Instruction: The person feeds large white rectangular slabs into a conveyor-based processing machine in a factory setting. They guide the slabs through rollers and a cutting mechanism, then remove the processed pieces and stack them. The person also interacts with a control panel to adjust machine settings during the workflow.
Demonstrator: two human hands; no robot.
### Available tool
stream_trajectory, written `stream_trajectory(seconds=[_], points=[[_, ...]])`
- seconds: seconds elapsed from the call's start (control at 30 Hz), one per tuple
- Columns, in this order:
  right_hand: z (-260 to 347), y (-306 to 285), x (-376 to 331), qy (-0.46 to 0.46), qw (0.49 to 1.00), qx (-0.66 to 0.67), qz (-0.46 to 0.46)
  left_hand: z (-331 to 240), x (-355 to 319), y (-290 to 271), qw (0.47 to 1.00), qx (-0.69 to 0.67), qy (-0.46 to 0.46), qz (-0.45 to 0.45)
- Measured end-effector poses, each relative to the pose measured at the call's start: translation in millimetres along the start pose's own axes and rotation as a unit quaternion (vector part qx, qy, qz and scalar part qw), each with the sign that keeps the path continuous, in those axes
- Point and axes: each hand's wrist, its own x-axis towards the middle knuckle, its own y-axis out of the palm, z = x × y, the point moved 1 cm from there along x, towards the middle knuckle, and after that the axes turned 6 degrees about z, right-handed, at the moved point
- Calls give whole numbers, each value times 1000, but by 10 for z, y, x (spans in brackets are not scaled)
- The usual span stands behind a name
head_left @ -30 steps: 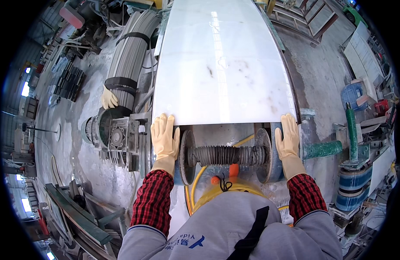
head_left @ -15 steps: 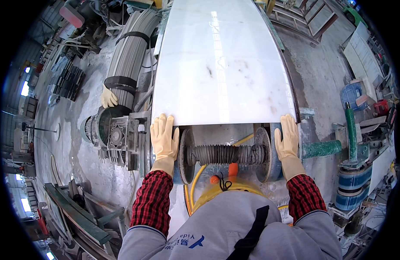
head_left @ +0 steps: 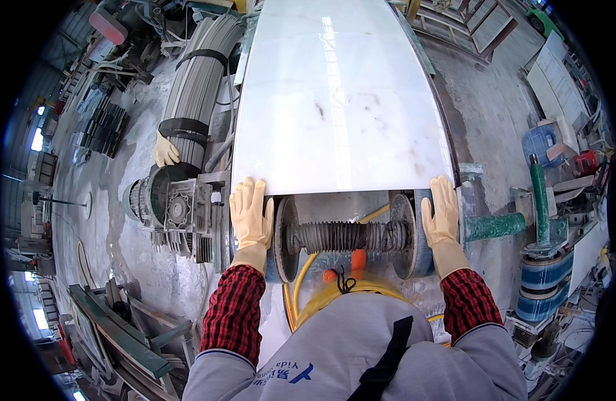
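Left hand (head_left: 251,217): gloved fingers stretched out straight, slim gaps between the tips, thumb alongside, fingertips over the near left corner of the white slab (head_left: 341,113). Right hand (head_left: 443,217): fingers long and almost side by side, fingertips over the near right corner. Neither hand curls into a fist; how hard they press, I cannot tell. And there's the slab, glossy, dark-flecked, a bright streak of light down its length, running straight away from the body!

Now its edges: the near one runs between the two hands, the long sides narrow toward the top of the view. Just below that near edge sits a ribbed dark shaft (head_left: 345,238) between two round end discs. Grey floor (head_left: 485,100) stretches along the slab's right side. On the left it's tighter: a strapped bundle of grey strips (head_left: 198,87) lies near that long side, with a motor unit (head_left: 180,204) below it and a pale glove (head_left: 166,151) between the two.

Over to the containers: a blue barrel-shaped vessel (head_left: 542,145) far right, contents impossible to make out. Nearer, a green post (head_left: 538,200) stands by a green bar (head_left: 495,226).

And the writing: blue lettering beside a blue emblem (head_left: 301,373) on the grey shirt (head_left: 348,341), above it a yellow apron (head_left: 315,301).
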Motion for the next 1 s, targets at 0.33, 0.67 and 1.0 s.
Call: stream_trajectory(seconds=[0.33, 0.67, 1.0], points=[[4, -6, -50, 0, 1000, 0, 2, -4, -61, 1, 1000, -4, -8, 5], [39, -25, -72, -17, 1000, -11, -19, 0, -88, -6, 1000, -2, -7, 7], [78, -73, -96, -18, 1000, -8, -15, -12, -135, -7, 1000, -2, -13, 10]])
